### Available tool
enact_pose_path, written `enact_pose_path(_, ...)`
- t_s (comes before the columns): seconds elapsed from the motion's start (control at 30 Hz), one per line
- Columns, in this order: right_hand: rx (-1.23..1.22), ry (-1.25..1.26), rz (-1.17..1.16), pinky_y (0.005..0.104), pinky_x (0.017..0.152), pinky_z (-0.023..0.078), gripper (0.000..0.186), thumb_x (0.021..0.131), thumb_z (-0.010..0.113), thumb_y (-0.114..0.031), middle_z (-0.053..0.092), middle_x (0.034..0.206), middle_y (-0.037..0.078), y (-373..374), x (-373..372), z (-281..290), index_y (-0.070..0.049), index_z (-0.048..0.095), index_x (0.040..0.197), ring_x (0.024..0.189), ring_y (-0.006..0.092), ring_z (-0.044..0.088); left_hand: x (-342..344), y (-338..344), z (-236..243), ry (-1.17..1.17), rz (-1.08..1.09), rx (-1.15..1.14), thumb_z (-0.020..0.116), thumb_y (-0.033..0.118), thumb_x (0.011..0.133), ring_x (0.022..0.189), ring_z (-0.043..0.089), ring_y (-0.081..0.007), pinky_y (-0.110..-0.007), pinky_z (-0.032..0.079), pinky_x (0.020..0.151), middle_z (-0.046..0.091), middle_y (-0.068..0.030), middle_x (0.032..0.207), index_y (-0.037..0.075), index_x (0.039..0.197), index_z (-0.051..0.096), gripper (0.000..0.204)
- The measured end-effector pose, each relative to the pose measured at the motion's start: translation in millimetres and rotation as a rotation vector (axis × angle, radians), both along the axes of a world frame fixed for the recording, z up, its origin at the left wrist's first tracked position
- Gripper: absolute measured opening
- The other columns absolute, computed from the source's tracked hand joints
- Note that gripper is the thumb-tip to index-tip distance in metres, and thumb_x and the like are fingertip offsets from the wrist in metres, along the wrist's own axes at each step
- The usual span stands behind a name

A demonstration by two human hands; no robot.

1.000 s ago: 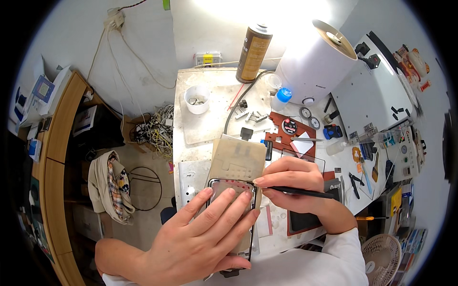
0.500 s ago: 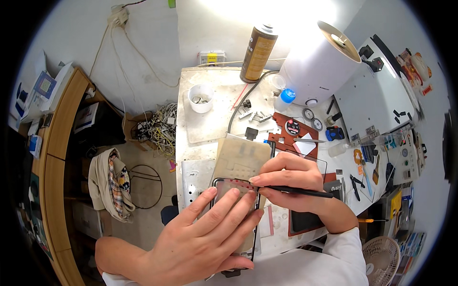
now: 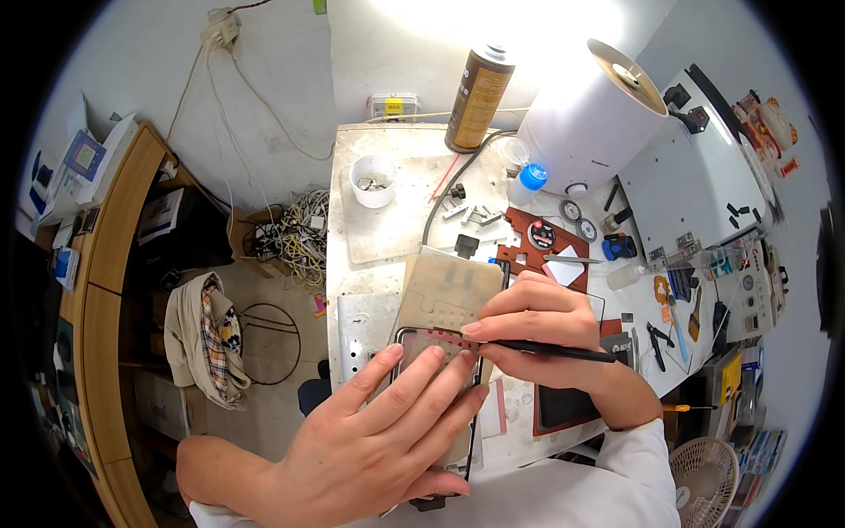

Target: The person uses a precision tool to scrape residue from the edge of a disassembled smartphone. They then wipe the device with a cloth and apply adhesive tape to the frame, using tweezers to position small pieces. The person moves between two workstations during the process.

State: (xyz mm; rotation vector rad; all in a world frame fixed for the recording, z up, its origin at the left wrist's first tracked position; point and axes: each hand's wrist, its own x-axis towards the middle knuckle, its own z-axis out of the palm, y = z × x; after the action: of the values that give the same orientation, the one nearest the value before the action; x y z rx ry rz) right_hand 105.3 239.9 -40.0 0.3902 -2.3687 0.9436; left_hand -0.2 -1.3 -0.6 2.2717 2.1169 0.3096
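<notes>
Evidently work is underway: near the front edge of the table [image 3: 518, 431], the left hand [image 3: 387, 431] lies spread over the frame [image 3: 407, 331] on a beige plate [image 3: 453, 282]; the right hand [image 3: 546, 330] pinches a black tool [image 3: 563, 352] at the frame's far right corner. What remains is unclear.

Beyond my left hand [image 3: 378, 433], I'm finding open room on the stained off-white board [image 3: 378, 236]; a round white plastic tub [image 3: 373, 194] and curved dark cable [image 3: 429, 220] are bounding it.
</notes>
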Motion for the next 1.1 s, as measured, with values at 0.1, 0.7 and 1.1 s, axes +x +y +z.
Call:
enact_pose_path(0.1, -0.016, -0.023, -0.004, 0.031, 0.066, 0.052, 0.034, 0.071, 0.083, 0.004, 0.073, 0.093, 0.007, 4, 8, 2, -0.005, 0.08, 0.104, 0.078, 0.0184, 0.068, 0, 0, 0, -0.005, -0.002, -0.003, 0.049, 0.073, 0.092, 0.14, 0.049, -0.027, -0.046, 0.035, 0.122, 0.057, -0.009, 0.148, 0.016, 0.141, 0.064, 0.077)
enact_pose_path(0.7, -0.292, -0.078, -0.021, 0.029, 0.065, 0.059, 0.017, 0.083, 0.077, 0.003, 0.076, 0.091, 0.013, 2, 22, -12, 0.0, 0.077, 0.1, 0.077, 0.0208, 0.074, 0, 0, 0, -0.024, -0.004, -0.005, 0.053, 0.073, 0.09, 0.142, 0.048, -0.0284, -0.046, 0.034, 0.122, 0.055, -0.0097, 0.152, 0.014, 0.141, 0.064, 0.078)
enact_pose_path(1.1, -0.305, -0.1, -0.014, 0.0287, 0.065, 0.058, 0.02, 0.085, 0.079, 0.001, 0.075, 0.091, 0.013, 2, 20, -14, -0.001, 0.079, 0.106, 0.077, 0.0199, 0.073, 0, 0, 1, -0.018, -0.009, -0.01, 0.053, 0.072, 0.09, 0.142, 0.048, -0.0289, -0.046, 0.033, 0.123, 0.054, -0.0103, 0.152, 0.014, 0.141, 0.064, 0.078)
